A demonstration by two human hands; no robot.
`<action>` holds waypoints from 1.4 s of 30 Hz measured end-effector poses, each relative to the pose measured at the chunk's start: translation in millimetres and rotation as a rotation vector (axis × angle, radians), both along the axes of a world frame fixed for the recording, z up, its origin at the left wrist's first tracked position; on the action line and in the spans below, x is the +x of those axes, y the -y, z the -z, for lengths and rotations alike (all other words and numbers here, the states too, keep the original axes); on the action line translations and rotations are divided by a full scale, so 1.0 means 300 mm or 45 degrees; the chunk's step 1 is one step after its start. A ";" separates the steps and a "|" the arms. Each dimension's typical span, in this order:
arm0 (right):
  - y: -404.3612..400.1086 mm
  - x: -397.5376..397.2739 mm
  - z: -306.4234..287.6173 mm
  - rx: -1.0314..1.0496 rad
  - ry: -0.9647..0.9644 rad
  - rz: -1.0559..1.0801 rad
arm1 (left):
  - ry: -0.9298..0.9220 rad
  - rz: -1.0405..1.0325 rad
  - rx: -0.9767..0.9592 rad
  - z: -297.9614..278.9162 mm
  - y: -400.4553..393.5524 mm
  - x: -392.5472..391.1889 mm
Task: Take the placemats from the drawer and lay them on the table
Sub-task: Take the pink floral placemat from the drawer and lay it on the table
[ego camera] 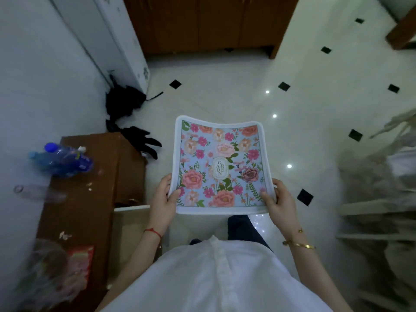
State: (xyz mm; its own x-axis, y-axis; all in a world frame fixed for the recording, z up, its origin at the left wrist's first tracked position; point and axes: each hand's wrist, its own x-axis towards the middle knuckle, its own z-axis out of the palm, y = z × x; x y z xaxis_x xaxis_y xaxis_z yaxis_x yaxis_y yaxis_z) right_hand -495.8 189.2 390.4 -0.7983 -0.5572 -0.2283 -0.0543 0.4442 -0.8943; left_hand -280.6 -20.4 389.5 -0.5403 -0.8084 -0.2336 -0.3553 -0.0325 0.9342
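Observation:
A floral placemat (219,154) with a white border and a blue ground of pink and orange flowers hangs flat in front of me, above the floor. My left hand (165,199) grips its near left corner with the thumb on top. My right hand (278,200) holds the near right corner the same way. The open drawer (131,224) of the brown cabinet shows just left of my left forearm, its inside pale and mostly hidden.
The brown cabinet top (90,176) at left carries blue plastic bottles (60,159) and a red packet (82,255). Black cloth (128,102) lies on the white tiled floor (292,64). A wooden cupboard (209,23) stands ahead; a pale rack (378,210) is at right.

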 end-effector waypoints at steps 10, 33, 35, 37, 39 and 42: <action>-0.259 -0.465 -0.058 -0.108 0.020 0.392 | -0.094 0.393 0.004 -0.014 -0.042 -0.727; -0.283 -1.786 -0.100 -0.147 -0.196 1.066 | -0.204 0.962 -0.071 -0.088 0.011 -2.543; -0.256 -1.927 -0.115 -0.155 -0.214 1.116 | -0.208 1.020 -0.080 -0.115 0.041 -2.727; -0.237 -2.049 -0.126 -0.178 -0.209 1.165 | -0.192 1.079 -0.076 -0.138 0.059 -2.896; -0.228 -2.152 -0.135 -0.198 -0.196 1.206 | -0.183 1.136 -0.078 -0.153 0.064 -3.049; -0.227 -2.306 -0.138 -0.216 -0.194 1.286 | -0.191 1.217 -0.085 -0.163 0.053 -3.252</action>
